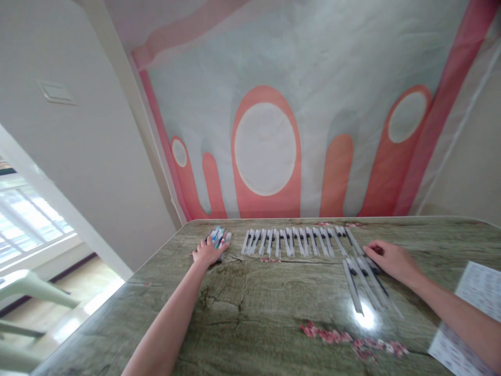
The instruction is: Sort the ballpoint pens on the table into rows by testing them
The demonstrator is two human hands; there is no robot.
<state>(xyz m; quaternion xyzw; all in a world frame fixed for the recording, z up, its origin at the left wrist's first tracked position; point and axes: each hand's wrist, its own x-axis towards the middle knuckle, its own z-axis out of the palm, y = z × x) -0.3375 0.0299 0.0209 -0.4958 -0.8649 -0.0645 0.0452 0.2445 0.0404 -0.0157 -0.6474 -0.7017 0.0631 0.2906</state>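
My left hand (206, 253) lies over a small pile of pens (219, 236) with blue, white and reddish parts. Its fingers are spread across them rather than wrapped round. At the right, my right hand (391, 258) is closed, thumb and fingertips together by the upper ends of a few slim, clear-looking pens (353, 287) with dark parts. Whether a pen is between those fingertips cannot be made out. Behind and to the left runs a long row of similar pens (291, 242), laid side by side, some slightly tilted.
A printed white sheet (475, 313) lies under my right forearm at the table's right side. The wood-patterned table (250, 324) has pink flower prints and a bright glare spot. Its far edge meets a patterned wall (266, 203). A pale green plastic chair (35, 290) stands left.
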